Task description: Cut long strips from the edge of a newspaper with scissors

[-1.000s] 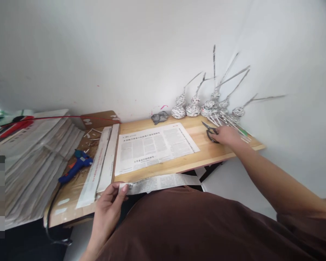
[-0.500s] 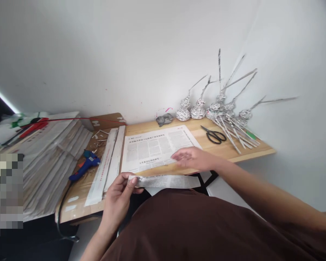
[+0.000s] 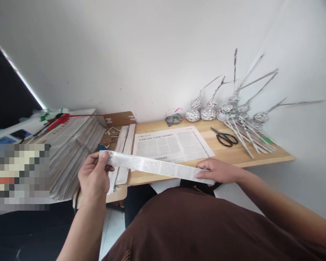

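A long narrow newspaper strip stretches between both my hands, in front of the wooden table's near edge. My left hand pinches its left end, raised over the table's left part. My right hand is closed on its right end, low by my body. A cut newspaper sheet lies flat on the table behind the strip. Black scissors lie on the table to the right, apart from both hands.
Several coiled paper gourds with long stems stand against the wall, rolled paper sticks beside them. More cut strips lie at the table's left. A tall newspaper stack fills the left side. A grey crumpled lump sits by the wall.
My right hand left the scissors on the table, came back and took the strip's right end. My left hand raised the strip, which is now pulled out between both hands.
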A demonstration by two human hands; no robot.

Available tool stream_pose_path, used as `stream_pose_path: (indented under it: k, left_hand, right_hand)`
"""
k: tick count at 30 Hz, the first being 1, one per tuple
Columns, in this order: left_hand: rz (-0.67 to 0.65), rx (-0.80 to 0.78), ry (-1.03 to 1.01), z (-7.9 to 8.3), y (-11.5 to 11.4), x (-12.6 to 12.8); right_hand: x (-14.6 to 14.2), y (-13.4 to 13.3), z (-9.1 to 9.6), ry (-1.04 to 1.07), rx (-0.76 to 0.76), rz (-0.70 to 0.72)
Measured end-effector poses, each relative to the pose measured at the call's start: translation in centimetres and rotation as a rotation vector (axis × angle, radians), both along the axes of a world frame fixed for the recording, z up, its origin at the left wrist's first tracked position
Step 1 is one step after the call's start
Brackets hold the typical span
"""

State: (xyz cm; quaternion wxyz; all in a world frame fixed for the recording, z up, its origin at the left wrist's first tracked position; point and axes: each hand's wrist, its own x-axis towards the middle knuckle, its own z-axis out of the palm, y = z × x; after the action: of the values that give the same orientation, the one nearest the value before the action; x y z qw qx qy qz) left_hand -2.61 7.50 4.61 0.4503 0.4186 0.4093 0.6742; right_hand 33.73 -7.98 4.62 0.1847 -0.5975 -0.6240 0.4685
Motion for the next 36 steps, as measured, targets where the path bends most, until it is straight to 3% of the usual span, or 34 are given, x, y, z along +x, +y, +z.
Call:
stream_pose_path:
  k: [2, 4, 7, 9, 12, 13, 15, 18, 22, 25, 27, 30, 36]
  left_hand:
    - [-0.011, -0.027, -0.098, 0.7, 1.1, -0.2]
    - [-0.093, -0.051, -0.218, 1.7, 1.8, 0.0]
    - [-0.422, -0.027, -0.378, 2.8, 1.5, 2.1]
    - [-0.620, -0.044, -0.344, 2.4, 0.5, 4.5]
    - [-0.907, -0.255, -0.230, 0.2, -1.0, 8.6]
    - [-0.939, -0.338, -0.198, -0.6, -1.3, 9.8]
    - [-0.811, -0.439, -0.117, -2.1, -1.2, 11.3]
    - [-0.669, -0.466, -0.057, -3.4, -0.3, 11.9]
    - [-0.608, -0.485, -0.003, -3.7, 0.2, 11.8]
    - [-0.604, -0.507, 0.004, -3.8, -0.1, 12.0]
    - [-0.594, -0.525, -0.013, -4.0, -0.3, 12.2]
    - [-0.620, -0.569, -0.051, -4.2, -0.9, 12.2]
    - [-0.872, -0.647, -0.102, -4.1, -4.3, 12.2]
  right_hand:
    - [0.1, -0.4, -0.2, 0.183, -0.071, -0.090]
    - [-0.4, -0.3, -0.4, 0.495, -0.138, -0.135]
    - [-2.2, 0.7, -0.9, 0.862, -0.212, -0.131]
    - [-3.8, 1.7, -1.5, 0.939, -0.267, -0.122]
    - [-6.0, 2.9, -2.6, 1.006, -0.371, -0.117]
    - [-6.6, 3.2, -2.9, 1.011, -0.403, -0.120]
    - [-7.2, 3.3, -3.6, 0.993, -0.459, -0.129]
    - [-7.2, 2.9, -3.9, 0.937, -0.502, -0.156]
    - [-7.0, 2.2, -3.5, 0.784, -0.388, -0.274]
    - [-7.2, 2.2, -3.6, 0.640, -0.207, -0.365]
    - [-7.4, 2.4, -3.8, 0.614, -0.165, -0.391]
    - [-7.8, 2.7, -4.3, 0.622, -0.179, -0.390]
    - [-8.3, 2.5, -4.0, 0.534, -0.247, -0.244]
